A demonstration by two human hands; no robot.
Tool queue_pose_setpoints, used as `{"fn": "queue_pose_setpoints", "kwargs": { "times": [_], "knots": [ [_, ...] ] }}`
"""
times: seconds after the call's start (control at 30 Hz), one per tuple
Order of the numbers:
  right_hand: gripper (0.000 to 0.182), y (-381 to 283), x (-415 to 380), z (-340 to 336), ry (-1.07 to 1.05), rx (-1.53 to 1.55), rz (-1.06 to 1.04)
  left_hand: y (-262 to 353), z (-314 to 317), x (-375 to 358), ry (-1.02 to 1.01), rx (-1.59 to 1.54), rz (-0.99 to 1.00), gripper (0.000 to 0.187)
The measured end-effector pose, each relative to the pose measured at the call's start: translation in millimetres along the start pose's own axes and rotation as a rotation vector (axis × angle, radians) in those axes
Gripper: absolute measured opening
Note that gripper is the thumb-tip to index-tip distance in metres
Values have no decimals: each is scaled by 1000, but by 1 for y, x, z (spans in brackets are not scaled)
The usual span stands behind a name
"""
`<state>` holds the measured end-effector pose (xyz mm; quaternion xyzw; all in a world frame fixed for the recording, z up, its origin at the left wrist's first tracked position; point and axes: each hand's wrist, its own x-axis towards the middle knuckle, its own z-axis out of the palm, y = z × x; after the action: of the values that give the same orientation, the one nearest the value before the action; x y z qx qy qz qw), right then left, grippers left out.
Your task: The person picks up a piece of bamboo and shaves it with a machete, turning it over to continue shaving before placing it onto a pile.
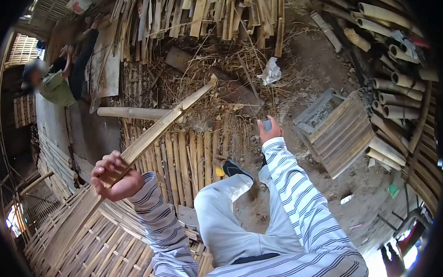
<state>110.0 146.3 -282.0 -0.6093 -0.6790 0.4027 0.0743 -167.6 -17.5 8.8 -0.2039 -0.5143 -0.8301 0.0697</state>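
Observation:
My left hand (pixel 116 179) is closed round a long split bamboo strip (pixel 157 127), which slants up and away from lower left to the middle of the view. The strip's far end is pale and narrow, over the littered ground. Out in front of my knees, my right hand (pixel 270 129) grips a small dark grey piece (pixel 267 124) like a handle; I cannot tell what tool it belongs to. A round bamboo pole (pixel 133 112) lies behind the strip.
Split bamboo (pixel 202 14) is piled at the back. A slatted wooden box (pixel 336 132) stands to the right, near stacked bamboo tubes (pixel 398 100). A crumpled white bag (pixel 270 72) lies ahead. Woven bamboo (pixel 98 245) spreads at lower left. Another person (pixel 58 85) sits at far left.

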Motion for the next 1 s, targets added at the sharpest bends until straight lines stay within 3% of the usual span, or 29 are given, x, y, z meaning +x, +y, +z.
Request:
{"fn": "queue_pose_setpoints", "kwargs": {
  "times": [0.1, 0.23, 0.33, 0.4, 0.57, 0.67, 0.7, 0.8, 0.87, 1.0],
  "knots": [
    [52, -13, 14, 20, -34, 24, 9, 2, -5, -2, 40, -58, 5, 35],
    [52, -11, 36, 59, -71, 107, -71, 5, -24, 13, -100, -41, 3, 38],
    [47, -36, 56, 66, 11, 93, -231, -1, -40, 34, -234, -100, -80, 42],
    [42, -63, 71, 58, -78, 176, -237, -7, -46, 46, -252, -87, -71, 43],
    [37, -90, 96, 60, -32, 311, -379, -14, -55, 55, -351, -53, -38, 44],
    [37, -87, 114, 72, -98, 458, -332, -16, -51, 53, -181, 73, 34, 46],
    [38, -85, 119, 73, -29, 381, -411, -10, -79, 73, -449, -19, -49, 55],
    [38, -77, 122, 80, -22, 409, -375, 1, -42, 64, -44, 119, 93, 66],
    [43, -82, 118, 83, 101, 339, -456, 14, -19, 47, 23, 177, 165, 70],
    [43, -90, 104, 86, 142, 421, -494, 41, -18, 57, 34, 408, 215, 73]
  ]
}}
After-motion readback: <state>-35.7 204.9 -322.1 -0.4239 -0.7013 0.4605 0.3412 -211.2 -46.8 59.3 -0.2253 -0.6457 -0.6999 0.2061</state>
